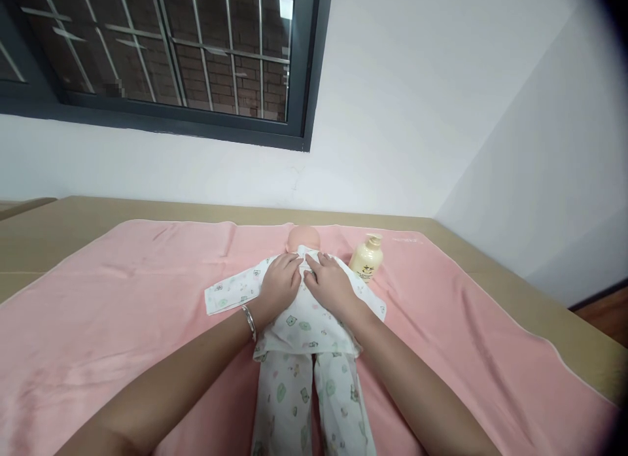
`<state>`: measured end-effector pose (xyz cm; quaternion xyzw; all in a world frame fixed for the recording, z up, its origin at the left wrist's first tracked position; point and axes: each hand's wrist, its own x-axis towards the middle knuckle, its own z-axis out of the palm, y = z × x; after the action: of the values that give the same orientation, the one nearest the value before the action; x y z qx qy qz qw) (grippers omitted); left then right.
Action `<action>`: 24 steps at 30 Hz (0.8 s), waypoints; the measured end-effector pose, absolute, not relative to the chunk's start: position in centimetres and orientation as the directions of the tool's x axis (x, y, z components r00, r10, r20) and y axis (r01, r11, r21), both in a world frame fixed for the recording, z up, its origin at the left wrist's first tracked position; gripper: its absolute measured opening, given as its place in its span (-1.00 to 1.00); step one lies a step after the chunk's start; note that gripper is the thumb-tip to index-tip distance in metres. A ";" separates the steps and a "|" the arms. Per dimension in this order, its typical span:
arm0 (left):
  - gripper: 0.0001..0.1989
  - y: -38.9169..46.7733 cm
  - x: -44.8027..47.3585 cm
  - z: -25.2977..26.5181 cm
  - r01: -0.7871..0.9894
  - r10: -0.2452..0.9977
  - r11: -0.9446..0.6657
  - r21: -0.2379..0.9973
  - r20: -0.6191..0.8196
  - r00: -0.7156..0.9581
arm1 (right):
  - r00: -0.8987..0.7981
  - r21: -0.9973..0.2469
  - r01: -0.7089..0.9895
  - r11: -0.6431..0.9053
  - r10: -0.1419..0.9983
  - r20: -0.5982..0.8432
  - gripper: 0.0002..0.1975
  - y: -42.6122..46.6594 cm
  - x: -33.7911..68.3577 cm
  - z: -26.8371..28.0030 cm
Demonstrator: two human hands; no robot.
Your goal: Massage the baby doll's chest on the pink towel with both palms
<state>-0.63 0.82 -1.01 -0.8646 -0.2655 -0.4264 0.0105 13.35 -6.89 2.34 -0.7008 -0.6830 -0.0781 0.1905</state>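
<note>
A baby doll (pixel 304 236) lies lengthwise on a pink sheet, its bald head at the far end. It wears a white patterned top (pixel 309 330) and matching trousers (pixel 285 403), with the sleeves spread to both sides. My left hand (pixel 282 282), a silver bangle on its wrist, rests on the upper part of the top, left of the neckline, fingers stretched out. On the other side my right hand (pixel 331 282) lies on the top in the same way, fingers extended. A cream pump bottle (pixel 367 256) stands just right of the doll's shoulder. The legs' lower ends are out of view.
The pink sheet (pixel 122 312) covers most of a tan padded surface (pixel 98 210), with some creases at the right. A white wall (pixel 383 103) rises behind it. Above, at the left, is a dark-framed window (pixel 307 83) with metal bars.
</note>
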 end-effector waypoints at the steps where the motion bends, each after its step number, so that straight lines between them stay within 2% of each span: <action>1: -0.71 0.6 -0.7 -0.9 0.482 0.458 -0.850 0.214 0.753 0.473 | 0.072 -0.141 0.990 -0.019 0.921 0.383 -0.52 -7.1 13.0 2.4; 5: -0.81 -0.3 -0.8 -0.2 0.583 0.523 -0.785 0.210 0.729 0.441 | 0.135 -0.125 0.988 -0.092 0.906 0.400 -0.52 -7.5 12.1 2.6; 10: -0.81 -0.6 -0.6 0.2 0.669 0.597 -0.717 0.195 0.667 0.446 | 0.160 -0.197 0.977 -0.086 0.903 0.398 -0.52 -6.9 12.7 2.2; 16: -0.65 0.7 -0.4 -0.7 0.599 0.640 -0.737 0.314 0.609 0.468 | 0.150 -0.343 0.939 -0.030 0.932 0.330 -0.47 -6.0 14.0 1.2; 24: -0.61 1.0 -0.4 -1.1 0.575 0.655 -0.736 0.359 0.594 0.468 | 0.142 -0.348 0.937 -0.011 0.924 0.354 -0.48 -6.0 13.9 1.0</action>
<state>-0.43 1.03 -1.14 -0.8549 -0.3596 -0.3700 -0.0541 13.89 -6.00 0.98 -0.7108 -0.6549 -0.0127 0.2565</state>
